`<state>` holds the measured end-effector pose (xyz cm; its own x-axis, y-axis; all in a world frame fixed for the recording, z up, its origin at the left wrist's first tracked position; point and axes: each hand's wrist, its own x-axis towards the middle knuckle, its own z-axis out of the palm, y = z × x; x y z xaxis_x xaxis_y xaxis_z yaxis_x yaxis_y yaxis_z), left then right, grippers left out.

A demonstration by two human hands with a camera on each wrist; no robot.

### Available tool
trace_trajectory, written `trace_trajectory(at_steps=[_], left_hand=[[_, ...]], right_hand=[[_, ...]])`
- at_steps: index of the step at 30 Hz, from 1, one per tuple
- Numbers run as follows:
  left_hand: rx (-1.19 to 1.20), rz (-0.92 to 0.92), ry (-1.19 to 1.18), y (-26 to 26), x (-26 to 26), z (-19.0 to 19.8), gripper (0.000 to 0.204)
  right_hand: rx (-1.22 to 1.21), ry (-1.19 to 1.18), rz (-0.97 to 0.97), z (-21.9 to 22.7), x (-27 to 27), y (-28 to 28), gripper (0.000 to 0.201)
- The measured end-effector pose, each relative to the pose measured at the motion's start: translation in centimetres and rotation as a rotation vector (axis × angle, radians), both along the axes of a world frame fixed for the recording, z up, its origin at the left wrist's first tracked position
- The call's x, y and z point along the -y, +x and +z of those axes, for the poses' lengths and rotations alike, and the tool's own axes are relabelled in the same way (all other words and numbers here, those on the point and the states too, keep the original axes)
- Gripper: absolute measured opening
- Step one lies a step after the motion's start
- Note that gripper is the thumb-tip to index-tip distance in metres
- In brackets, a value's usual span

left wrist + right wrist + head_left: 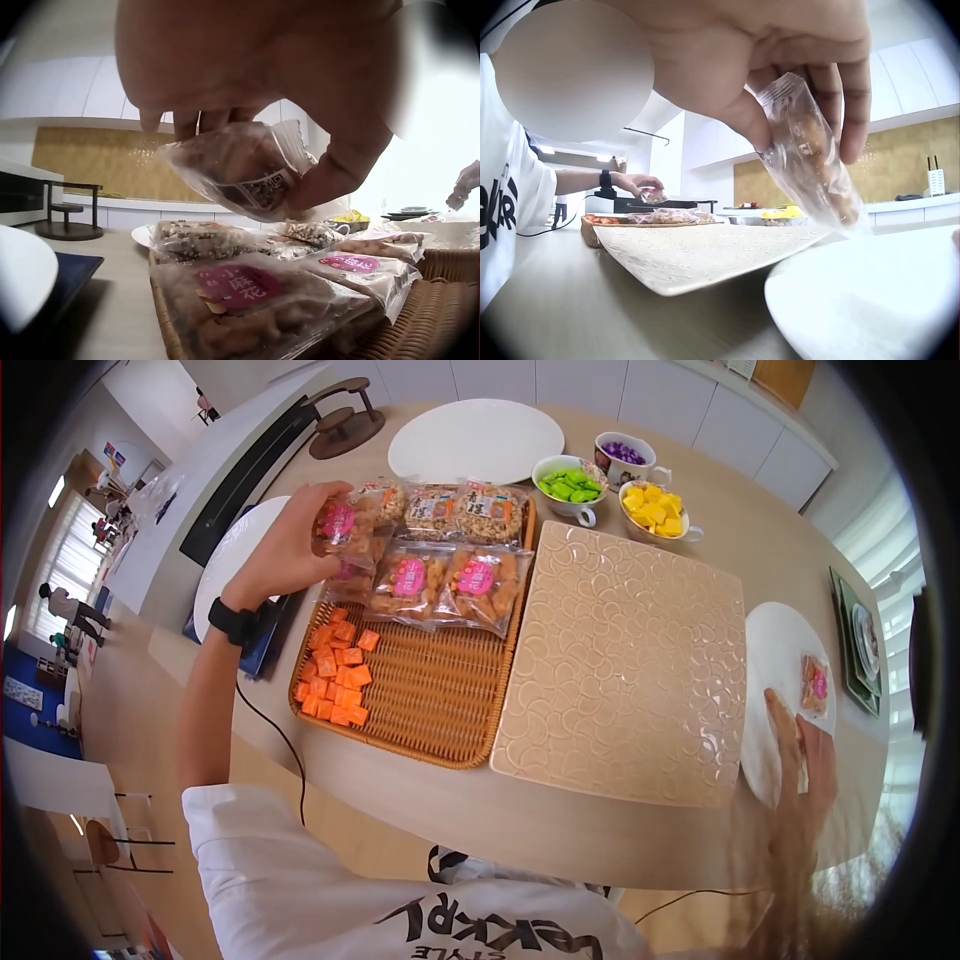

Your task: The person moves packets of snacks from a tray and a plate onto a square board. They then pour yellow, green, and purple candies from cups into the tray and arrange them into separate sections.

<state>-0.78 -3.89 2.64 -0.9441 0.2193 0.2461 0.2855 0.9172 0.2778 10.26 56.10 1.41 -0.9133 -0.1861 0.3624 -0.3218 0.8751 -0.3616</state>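
My left hand [290, 550] pinches a clear snack packet [240, 169] between thumb and fingers, above the back left of a wicker tray [430, 690]. Below it in the tray lie packets with pink labels [240, 289] and nut packets [465, 510]. Orange pieces [335, 670] fill the tray's left front part. Over the white plate [870, 285] at the right, my right hand [780, 52] holds another clear packet [810, 150], tilted, by its upper end. A pink-labelled packet [815, 685] shows at that plate beyond the right hand [800, 755].
A textured beige board [625, 670] lies between tray and right plate. Behind stand cups of green [570, 485], purple [624, 453] and yellow pieces [654, 510], and a large white plate [475, 440]. A brown stand [345, 430] is back left; green-rimmed plates [850, 640] are far right.
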Motion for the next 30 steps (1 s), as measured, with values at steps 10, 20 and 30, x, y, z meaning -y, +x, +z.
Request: trace_trajectory(at_steps=[10, 20, 30], left_hand=[[-0.017, -0.117, 0.052, -6.4, 3.0, -2.2, 0.077], [0.059, -0.06, -0.136, -6.2, 2.0, -3.7, 0.085], [0.011, -0.144, -0.073, -6.3, 2.0, -4.7, 0.094]], right_hand=[[-0.009, 0.09, 0.278, 2.8, 8.5, -1.4, 0.041], [-0.178, 0.134, 0.633, 2.8, 17.6, -5.2, 0.046], [-0.75, 0.551, 0.659, -1.5, 36.2, -18.3, 0.029]])
